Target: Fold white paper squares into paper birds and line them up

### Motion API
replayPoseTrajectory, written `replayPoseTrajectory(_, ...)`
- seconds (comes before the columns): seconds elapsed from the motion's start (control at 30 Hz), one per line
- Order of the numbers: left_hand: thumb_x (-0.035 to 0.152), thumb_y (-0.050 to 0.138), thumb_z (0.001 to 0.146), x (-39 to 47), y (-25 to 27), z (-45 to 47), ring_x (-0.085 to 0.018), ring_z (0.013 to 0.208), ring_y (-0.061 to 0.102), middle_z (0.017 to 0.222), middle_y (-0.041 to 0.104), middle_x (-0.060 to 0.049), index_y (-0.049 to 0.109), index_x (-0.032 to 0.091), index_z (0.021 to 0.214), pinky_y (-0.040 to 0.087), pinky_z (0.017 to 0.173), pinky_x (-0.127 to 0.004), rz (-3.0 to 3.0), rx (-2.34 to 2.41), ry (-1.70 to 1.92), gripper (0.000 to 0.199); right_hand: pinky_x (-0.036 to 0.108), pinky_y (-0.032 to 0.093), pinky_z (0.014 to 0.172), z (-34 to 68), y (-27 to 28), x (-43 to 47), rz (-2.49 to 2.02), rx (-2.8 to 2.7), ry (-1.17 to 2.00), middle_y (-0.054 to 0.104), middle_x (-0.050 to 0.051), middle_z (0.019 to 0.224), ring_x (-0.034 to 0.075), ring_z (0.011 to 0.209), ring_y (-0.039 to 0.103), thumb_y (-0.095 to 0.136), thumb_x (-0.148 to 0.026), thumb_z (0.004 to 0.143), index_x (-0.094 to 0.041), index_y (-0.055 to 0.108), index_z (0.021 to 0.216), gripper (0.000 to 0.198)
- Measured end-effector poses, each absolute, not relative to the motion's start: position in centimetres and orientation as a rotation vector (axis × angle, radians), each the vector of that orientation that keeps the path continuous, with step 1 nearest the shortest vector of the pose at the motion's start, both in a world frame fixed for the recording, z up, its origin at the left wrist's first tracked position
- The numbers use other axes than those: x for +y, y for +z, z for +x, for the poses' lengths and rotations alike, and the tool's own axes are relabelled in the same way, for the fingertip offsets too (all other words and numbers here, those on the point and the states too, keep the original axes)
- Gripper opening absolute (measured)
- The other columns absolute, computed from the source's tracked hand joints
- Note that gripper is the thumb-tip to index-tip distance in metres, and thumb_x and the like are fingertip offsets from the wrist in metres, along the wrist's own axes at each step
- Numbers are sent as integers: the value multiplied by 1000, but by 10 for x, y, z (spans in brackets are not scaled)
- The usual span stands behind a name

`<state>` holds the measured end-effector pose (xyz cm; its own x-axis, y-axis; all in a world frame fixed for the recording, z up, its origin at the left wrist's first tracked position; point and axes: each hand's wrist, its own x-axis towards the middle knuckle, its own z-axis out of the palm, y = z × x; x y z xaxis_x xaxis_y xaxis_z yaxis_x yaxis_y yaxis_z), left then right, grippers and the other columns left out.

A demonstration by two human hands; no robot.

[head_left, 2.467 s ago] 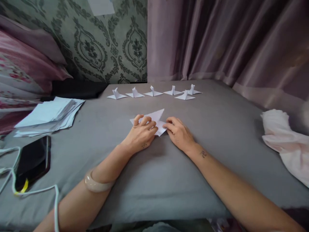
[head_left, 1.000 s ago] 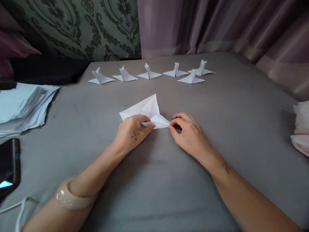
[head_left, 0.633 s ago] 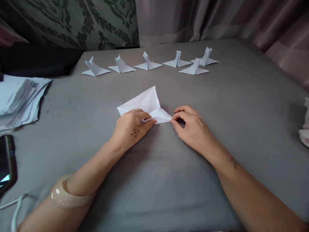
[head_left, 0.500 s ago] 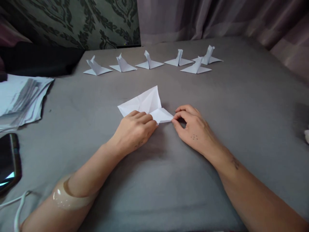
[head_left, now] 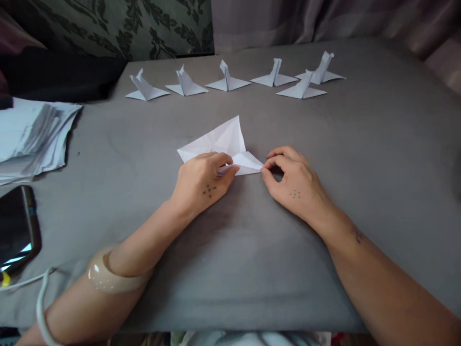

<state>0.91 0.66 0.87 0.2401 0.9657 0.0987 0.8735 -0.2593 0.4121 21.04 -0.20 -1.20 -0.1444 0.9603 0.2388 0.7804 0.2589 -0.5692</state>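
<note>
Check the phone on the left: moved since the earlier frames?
No: the phone keeps its place just nearer the wearer than the paper stack; only the view shifted.

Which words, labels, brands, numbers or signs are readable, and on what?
None readable.
Right forearm: dark mark, too blurred to read.
Left grip: dots, no letters.
Right grip: dots, no letters.
Held paper: none.
Paper stack: any print too blurred to read.
Phone: no legible text.
</note>
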Motion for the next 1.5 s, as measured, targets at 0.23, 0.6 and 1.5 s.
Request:
replayPoseTrajectory(0.23,40,56,84,16,18,13,-20,77,63,86,72,-5,71,17,83,44,70,-29,2144,1671,405,27,36,48,79,215,-13,0,-1540,-2009,452,63,7,103,22,93,60,56,-16,84,-21,60,80,7)
replayPoseTrajectory(0.6,39,57,81,19,21,13,-21,73,63,73,69,-4,72,19,83,43,66,-28,2093,1654,337,25,30,47,73,229,-5,6,-1512,-1894,780,65,1,96,14,76,59,56,-10,76,-22,67,83,18)
replayPoseTrajectory(1.5,41,53,87,19,16,8,-24,77,66,84,74,-5,71,23,87,38,61,-28,2207,1622,314,25,33,47,79,216,-10,6,-1613,-1976,617,59,5,109,17,89,57,54,-23,86,-20,63,76,13)
